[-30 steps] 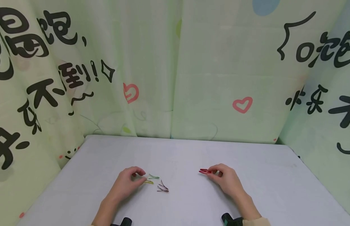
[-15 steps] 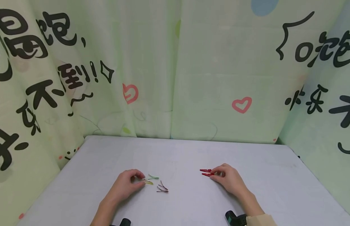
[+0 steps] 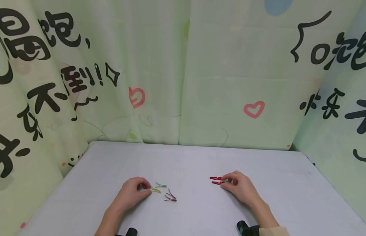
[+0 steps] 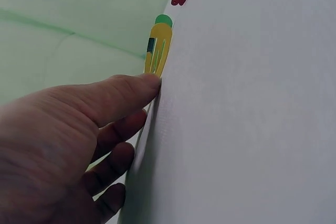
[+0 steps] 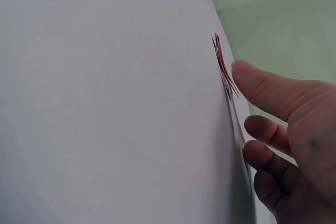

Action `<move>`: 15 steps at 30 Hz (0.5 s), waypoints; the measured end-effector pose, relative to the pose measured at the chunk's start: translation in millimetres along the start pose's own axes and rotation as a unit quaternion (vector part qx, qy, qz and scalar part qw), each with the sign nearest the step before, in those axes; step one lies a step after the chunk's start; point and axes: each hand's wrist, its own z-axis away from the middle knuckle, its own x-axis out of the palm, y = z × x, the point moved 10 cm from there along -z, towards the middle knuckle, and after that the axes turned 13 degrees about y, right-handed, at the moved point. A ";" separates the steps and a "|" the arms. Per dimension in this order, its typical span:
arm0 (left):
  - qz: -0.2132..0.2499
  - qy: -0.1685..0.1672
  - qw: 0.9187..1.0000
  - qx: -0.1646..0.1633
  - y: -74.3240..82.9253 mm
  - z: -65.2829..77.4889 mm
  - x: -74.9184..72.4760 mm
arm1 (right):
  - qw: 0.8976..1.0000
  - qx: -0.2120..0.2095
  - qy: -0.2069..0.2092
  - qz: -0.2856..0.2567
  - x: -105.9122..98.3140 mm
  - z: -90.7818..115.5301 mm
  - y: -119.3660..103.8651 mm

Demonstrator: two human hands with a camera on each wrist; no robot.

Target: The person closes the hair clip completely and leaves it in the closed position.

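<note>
My left hand [image 3: 131, 195] pinches the tail end of a yellow snap hair clip [image 3: 157, 191] between thumb and forefinger. In the left wrist view the thumb covers that end, and the clip's wide part [image 4: 161, 29] points away. A green hair clip [image 3: 161, 185] lies just beyond it, and dark red hair clips [image 3: 170, 199] lie to its right. On the right, two bright red hair clips [image 3: 216, 178] lie side by side on the table. My right hand [image 3: 239, 186] is at their near ends, thumb and forefinger apart; contact with them is hard to tell.
The clips lie on a white table [image 3: 189, 164]. Behind it and at both sides hangs a pale green curtain [image 3: 215, 82] with black lettering. Black camera mounts [image 3: 248, 228] sit on the wrists.
The two red clips, earlier close together in my right fingertips, now lie slightly apart, with the right hand a little further right. My left thumb and forefinger have come together on the yellow clip.
</note>
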 end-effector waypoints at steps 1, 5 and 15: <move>-0.002 0.000 1.000 0.000 0.3 -0.2 0.0 | 1.000 0.000 0.001 -0.002 -1.1 -0.2 -0.8; -0.011 -0.003 1.000 0.004 2.2 0.4 1.3 | 1.000 0.003 0.006 -0.006 -6.1 -1.9 -3.9; 0.051 0.002 0.999 -0.006 5.7 -0.5 1.0 | 0.999 -0.003 -0.006 -0.045 -7.8 -3.9 -23.9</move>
